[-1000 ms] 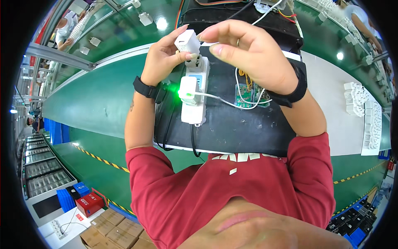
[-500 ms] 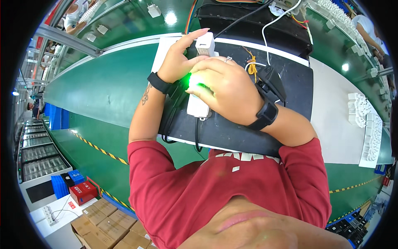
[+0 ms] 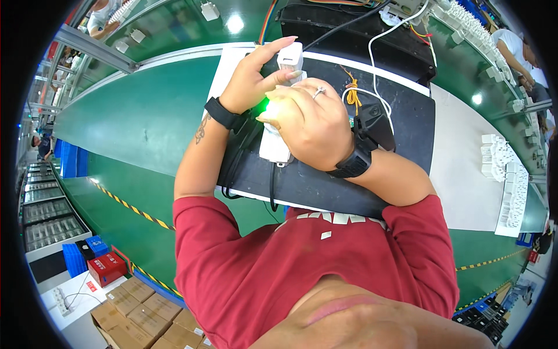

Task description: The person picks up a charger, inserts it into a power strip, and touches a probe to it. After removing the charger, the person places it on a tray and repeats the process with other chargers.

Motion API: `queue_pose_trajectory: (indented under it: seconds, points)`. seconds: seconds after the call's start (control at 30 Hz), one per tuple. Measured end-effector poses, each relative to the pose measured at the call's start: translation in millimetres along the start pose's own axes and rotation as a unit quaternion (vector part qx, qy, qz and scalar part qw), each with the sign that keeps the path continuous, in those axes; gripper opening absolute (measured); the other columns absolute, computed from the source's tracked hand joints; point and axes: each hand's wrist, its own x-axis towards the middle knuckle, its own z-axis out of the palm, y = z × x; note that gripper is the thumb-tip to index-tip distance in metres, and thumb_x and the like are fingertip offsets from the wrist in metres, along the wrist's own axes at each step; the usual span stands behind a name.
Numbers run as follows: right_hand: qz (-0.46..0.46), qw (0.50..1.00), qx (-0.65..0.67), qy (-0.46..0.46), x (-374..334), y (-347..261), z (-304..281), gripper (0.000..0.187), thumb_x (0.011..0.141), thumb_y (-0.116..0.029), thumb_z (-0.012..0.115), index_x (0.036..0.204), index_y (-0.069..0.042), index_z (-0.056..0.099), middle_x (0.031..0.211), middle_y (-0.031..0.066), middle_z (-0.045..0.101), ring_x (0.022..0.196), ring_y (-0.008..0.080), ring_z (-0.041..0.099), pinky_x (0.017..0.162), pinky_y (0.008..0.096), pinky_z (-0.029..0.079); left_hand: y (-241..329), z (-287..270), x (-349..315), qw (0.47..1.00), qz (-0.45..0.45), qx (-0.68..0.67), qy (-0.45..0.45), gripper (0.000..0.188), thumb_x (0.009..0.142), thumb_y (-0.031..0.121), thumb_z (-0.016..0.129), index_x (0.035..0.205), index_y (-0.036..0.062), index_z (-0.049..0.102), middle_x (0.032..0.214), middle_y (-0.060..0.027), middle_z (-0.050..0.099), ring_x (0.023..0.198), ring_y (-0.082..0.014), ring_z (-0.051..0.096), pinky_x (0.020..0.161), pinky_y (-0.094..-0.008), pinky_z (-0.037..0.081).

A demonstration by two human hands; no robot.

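A white plug-in charger (image 3: 290, 56) with a port in its end face stands at the far side of a black mat (image 3: 325, 174). My left hand (image 3: 249, 78) has its index finger and thumb on either side of this charger. Close in front, my right hand (image 3: 317, 122) is curled with its fingertips drawn together; what they grip is hidden. A bright green-white light (image 3: 271, 110) glares at those fingertips. Beneath them lies a white power strip (image 3: 274, 148), its near end showing, with a black cable (image 3: 272, 186) running toward me.
A black box-shaped device (image 3: 375, 125) stands beside my right wrist, near a bundle of yellow wire (image 3: 352, 96). Behind the mat sits a large black case (image 3: 354, 43) with cables. White chargers (image 3: 494, 157) stand in rows at the right. Cardboard boxes (image 3: 139, 311) are stacked at lower left.
My left thumb has moved away from my right hand and onto the near side of the charger. My right hand has shifted slightly left. The whole view has shifted a little.
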Motion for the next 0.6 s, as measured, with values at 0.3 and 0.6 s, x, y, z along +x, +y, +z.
queue_pose_trajectory:
  seconds: [0.3, 0.6]
  points:
    - [-0.038, 0.997, 0.027, 0.067, -1.7, 6.5, 7.4, 0.024, 0.059, -0.008, 0.068, 0.082, -0.006, 0.060, 0.084, 0.0082, 0.062, 0.073, 0.0224, 0.059, 0.065, 0.0342, 0.046, -5.6, -1.4, -4.8, 0.999, 0.027, 0.030, 0.000, 0.052, 0.078, 0.013, 0.064, 0.126, 0.0059, 0.044, 0.118, -0.0099, 0.053, 0.105, -0.0177, 0.051, 0.090, -0.0290, 0.038]
    - [-0.018, 0.996, 0.082, 0.031, 3.6, 0.0, -2.3, 0.019, 0.064, -0.007, 0.067, 0.081, -0.003, 0.059, 0.086, 0.0081, 0.063, 0.073, 0.0255, 0.057, 0.072, 0.0365, 0.042, 54.2, -67.5, -17.0, 0.985, 0.067, 0.029, -0.159, 0.055, 0.064, 0.011, 0.065, 0.116, 0.0020, 0.051, 0.111, -0.0122, 0.054, 0.100, -0.0233, 0.052, 0.089, -0.0321, 0.040]
